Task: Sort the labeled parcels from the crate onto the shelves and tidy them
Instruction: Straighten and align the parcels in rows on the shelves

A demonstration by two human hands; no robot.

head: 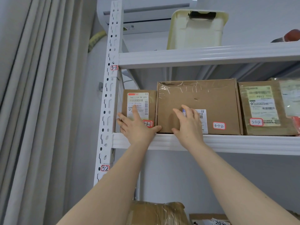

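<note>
Parcels [211, 98]: brown cardboard, taped, white-labelled.

Smooth, glossy white painted metal on the shelf [235, 143] and post [108, 101]. Matt brown cardboard on the large box [211, 98], wrinkled shiny clear tape [178, 86] along its top. Paper label [138, 103] on the small box [152, 103]. Matt grey cloth curtain [40, 95].

This is looking like a parcel storeroom. Brown taped boxes [211, 98] are sitting side by side on a white metal rack [227, 143], and number tags [114, 67] (3-1, 3-2) are sticking to its post [112, 95]. A curtain [40, 95] is hanging at 9 o'clock, an air cooler [146, 13] at 12.
</note>
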